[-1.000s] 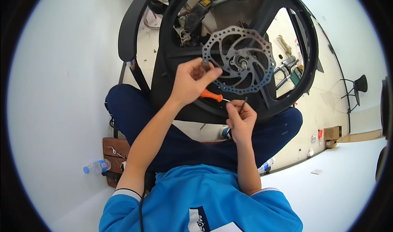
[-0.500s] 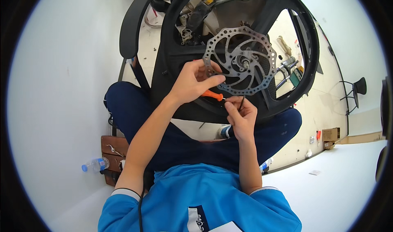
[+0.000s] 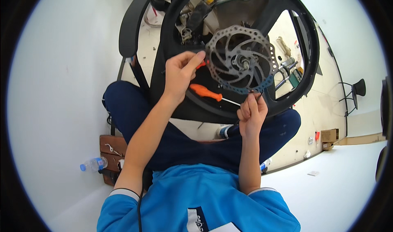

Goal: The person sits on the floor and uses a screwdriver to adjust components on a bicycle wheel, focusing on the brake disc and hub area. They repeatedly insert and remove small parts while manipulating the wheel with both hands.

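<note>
A silver brake disc (image 3: 240,59) with a drilled rim lies over the hub of a black spoked wheel (image 3: 313,48). My left hand (image 3: 179,75) is closed, thumb and forefinger pinched at the disc's left edge. At the lower right rim of the disc, my right hand (image 3: 252,112) pinches a thin dark rod (image 3: 260,95), mostly hidden by the fingers. A screwdriver with an orange handle (image 3: 204,92) rests on the lower part of the wheel, its shaft pointing toward my right hand. Something red (image 3: 202,64) shows beside my left fingertips, its kind unclear.
A black armrest (image 3: 131,27) stands left of the wheel. To the left sit a brown box (image 3: 116,144) and a plastic bottle (image 3: 95,164). Metal parts (image 3: 288,70) lie on the floor beyond the wheel. A cardboard box (image 3: 328,138) and a black chair (image 3: 356,93) are farther right.
My left hand has moved left and up, off the lower left of the disc to its left edge. My right hand has risen to the right, up to the rim. More of the screwdriver shows.
</note>
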A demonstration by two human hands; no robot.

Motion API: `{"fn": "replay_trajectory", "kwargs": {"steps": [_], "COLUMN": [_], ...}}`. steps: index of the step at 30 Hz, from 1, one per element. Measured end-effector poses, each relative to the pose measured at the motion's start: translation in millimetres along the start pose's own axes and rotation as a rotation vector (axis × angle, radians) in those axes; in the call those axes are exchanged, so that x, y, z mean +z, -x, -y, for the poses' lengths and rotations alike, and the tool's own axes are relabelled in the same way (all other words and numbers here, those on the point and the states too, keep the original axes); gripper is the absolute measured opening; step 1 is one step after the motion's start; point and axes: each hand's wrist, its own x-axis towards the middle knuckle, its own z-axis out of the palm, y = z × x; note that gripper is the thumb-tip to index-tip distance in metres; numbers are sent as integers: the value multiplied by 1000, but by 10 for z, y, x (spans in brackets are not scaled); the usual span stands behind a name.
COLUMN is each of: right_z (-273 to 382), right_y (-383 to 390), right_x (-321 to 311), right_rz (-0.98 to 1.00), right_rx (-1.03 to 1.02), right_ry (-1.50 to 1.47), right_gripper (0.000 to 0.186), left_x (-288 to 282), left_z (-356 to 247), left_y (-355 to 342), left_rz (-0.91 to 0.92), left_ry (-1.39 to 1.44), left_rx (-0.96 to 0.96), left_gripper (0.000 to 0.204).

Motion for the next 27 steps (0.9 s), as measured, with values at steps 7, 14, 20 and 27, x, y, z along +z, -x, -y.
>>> {"fn": "replay_trajectory", "kwargs": {"steps": [7,14,20,27], "right_z": [-56,-103,138,3], "right_y": [38,109,72,0], "right_x": [108,-27,-160,17], "right_rz": [-9,16,26,4], "right_rx": [10,112,-3,-42], "right_ry": [135,170,28,69], "right_gripper": [4,7,16,3], "left_x": [75,22,86,74], "left_z": [118,124,-65,10], "left_y": [-67,-42,-31,-46], "left_rz": [153,198,-72,192], "left_ry": [-147,-250,-91,-283], "left_rx": [183,149,183,172], "left_gripper": [23,14,19,19]}}
